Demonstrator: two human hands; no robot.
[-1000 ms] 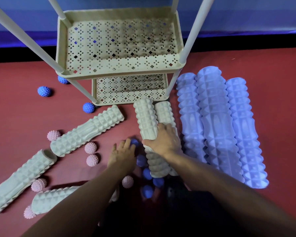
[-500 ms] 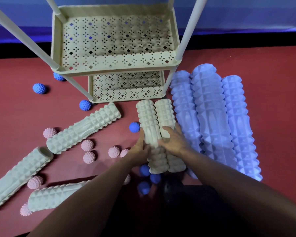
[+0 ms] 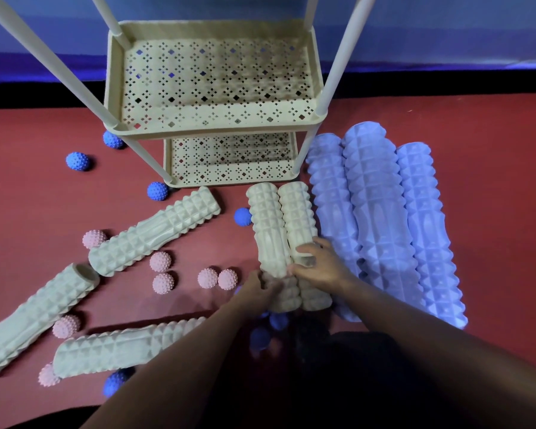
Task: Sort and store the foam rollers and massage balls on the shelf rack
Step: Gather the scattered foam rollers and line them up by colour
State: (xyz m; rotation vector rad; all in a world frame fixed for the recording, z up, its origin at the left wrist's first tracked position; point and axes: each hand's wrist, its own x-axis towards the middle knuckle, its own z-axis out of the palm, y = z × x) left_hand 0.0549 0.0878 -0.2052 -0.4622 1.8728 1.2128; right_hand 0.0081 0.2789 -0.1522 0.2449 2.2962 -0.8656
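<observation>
just in front of the shelf rack (image 3: 317, 88), left hand (image 3: 257, 289) and right hand (image 3: 319, 267) curl fingers around two cream foam rollers (image 3: 279, 230); likely light, squashy, ridged for grip, best held mid-length.

Two cream rollers (image 3: 280, 243) side by side below empty shelf rack (image 3: 214, 85); three lavender rollers (image 3: 381, 218) right; three cream rollers (image 3: 152, 233), pink balls (image 3: 160, 261) and blue balls (image 3: 78, 161) scattered left on floor.

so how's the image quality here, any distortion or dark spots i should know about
Head view: wide-angle lens bows the shelf rack posts outward; the bottom centre is in deep shadow, dimming the blue balls there; both hands on the cream rollers look slightly soft; the lilac rollers are evenly lit, no glare.
</observation>
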